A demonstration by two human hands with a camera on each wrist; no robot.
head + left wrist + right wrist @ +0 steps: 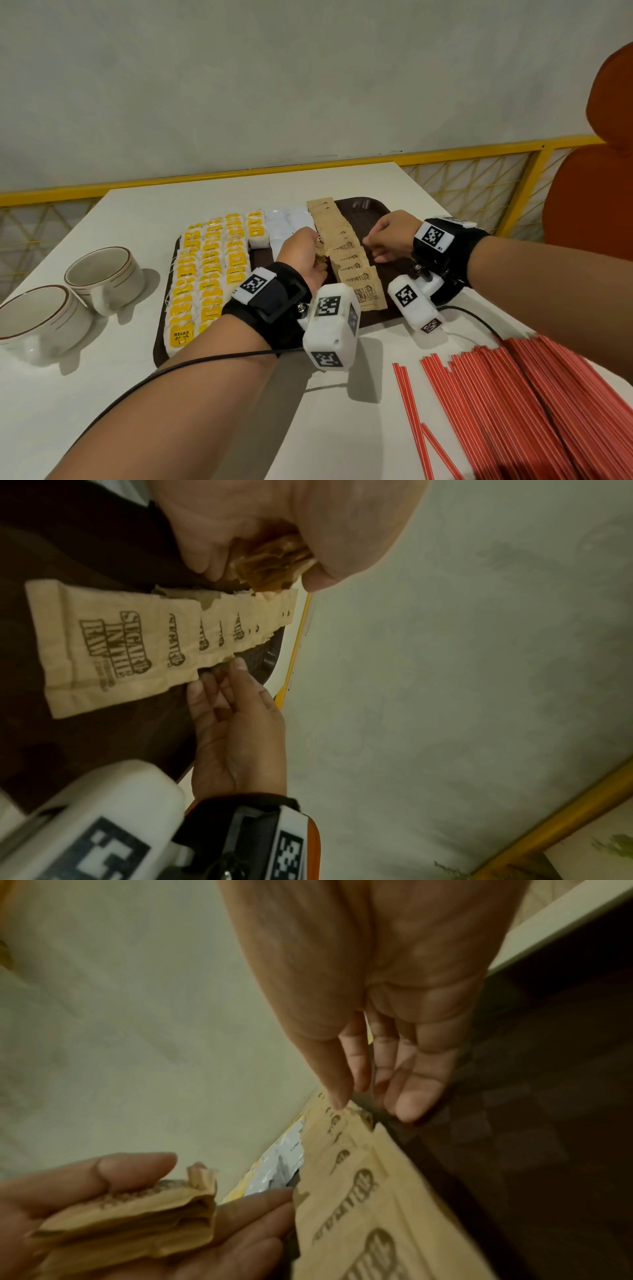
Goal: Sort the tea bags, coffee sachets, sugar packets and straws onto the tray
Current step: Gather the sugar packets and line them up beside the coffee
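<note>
**Sugar row going down; straws not yet on tray**

Head view: brown tray [376, 209] sits mid-table. Yellow tea bags [205, 274] fill its left part in rows; white sachets [287, 219] form a column beside them; brown sugar packets [349, 260] run in an overlapping line down the middle. Left hand [301, 253] holds a small stack of sugar packets at the line's left edge. Right hand [390, 236] reaches in from the right side of the line, fingers bent down toward it. Red straws [513, 394] lie in a heap on the table, off the tray, near right. Two cups [102, 277] stand left of the tray.

Left wrist view: left fingers curl round the stack [274, 561]; right fingertips [236, 666] touch the row's edge.

Right wrist view: right hand nearly straight, holding nothing.

Judgement: tea and white sachets look placed, sugar nearly done, straws all remain. Bare tray room lies right of the sugar line, up to the right rim; likely the straws' spot.
</note>
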